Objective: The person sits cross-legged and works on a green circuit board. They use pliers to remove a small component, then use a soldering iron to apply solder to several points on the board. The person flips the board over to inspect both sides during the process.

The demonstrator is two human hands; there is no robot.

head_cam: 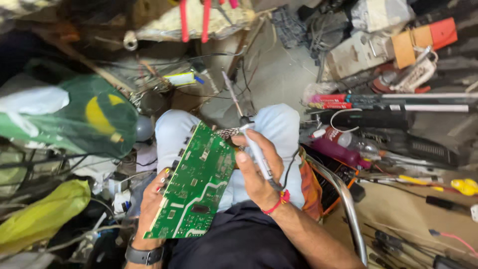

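Observation:
A green circuit board (196, 182) with white traces is tilted over my lap. My left hand (149, 206) grips its left edge from below; a dark watch sits on that wrist. My right hand (256, 169) rests its thumb on the board's right edge and holds a soldering iron (249, 132), white-handled, with the metal tip pointing up and away from me. A black cord runs from the iron past my wrist, which wears a red thread band. My knees in light blue trousers (279, 124) are under the board.
Clutter surrounds me: a green and yellow plastic bag (74, 114) at left, a yellow-green bag (45, 214) lower left, pink-handled pliers (194, 20) at top, markers and a small bottle (338, 144) at right, screwdrivers (438, 187) on a brown surface, a chrome chair arm (348, 204).

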